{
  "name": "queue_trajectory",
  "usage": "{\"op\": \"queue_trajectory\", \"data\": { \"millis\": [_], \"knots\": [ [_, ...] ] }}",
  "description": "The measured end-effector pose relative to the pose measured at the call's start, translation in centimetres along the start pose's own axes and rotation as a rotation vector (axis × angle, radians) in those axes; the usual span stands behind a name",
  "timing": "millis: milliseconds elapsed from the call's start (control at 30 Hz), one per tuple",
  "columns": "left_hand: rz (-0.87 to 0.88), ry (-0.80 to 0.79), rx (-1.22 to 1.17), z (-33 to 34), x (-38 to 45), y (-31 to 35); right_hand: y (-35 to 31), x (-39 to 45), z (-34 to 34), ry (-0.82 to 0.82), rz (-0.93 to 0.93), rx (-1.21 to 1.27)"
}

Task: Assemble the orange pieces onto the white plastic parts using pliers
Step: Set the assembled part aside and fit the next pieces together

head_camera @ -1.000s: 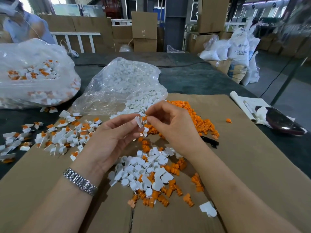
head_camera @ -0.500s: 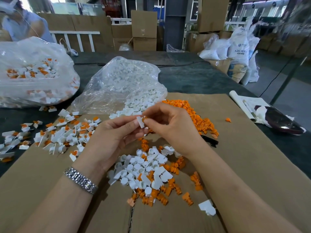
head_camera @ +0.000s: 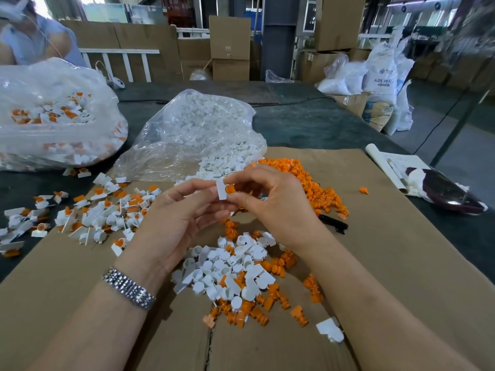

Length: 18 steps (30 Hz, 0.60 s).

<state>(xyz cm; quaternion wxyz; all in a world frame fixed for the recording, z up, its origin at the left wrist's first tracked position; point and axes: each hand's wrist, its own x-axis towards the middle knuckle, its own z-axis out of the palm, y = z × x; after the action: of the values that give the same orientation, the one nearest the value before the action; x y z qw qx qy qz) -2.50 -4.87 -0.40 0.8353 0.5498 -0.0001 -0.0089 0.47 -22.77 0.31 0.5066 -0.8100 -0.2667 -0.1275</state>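
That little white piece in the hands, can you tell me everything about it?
The white piece is a small, flat-sided tab of smooth plastic, standing roughly upright above the cardboard sheet. The left hand pinches it from the left with thumb and fingertips. The right hand presses an orange piece against its right side. Its far side is hidden.

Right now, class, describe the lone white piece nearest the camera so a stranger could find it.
Start at the brown cardboard sheet. Below the mixed pile, beside the right forearm, lies the lone white piece. It sits apart from the heap, touching no orange.
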Motion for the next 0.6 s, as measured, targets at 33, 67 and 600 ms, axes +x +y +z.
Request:
{"op": "queue_trajectory", "data": {
  "millis": [33,67,600],
  "knots": [
    [0.001,-0.005,0.002,0.10,0.00,0.01,0.04,0.01,0.03,0.012,-0.014,-0.019],
    [-0.001,-0.002,0.006,0.16,0.00,0.01,0.06,-0.01,0.07,0.025,-0.032,-0.042],
    [0.005,0.050,0.089,-0.26,0.31,-0.19,0.02,-0.10,0.52,0.059,-0.167,-0.194]
  ]
}}
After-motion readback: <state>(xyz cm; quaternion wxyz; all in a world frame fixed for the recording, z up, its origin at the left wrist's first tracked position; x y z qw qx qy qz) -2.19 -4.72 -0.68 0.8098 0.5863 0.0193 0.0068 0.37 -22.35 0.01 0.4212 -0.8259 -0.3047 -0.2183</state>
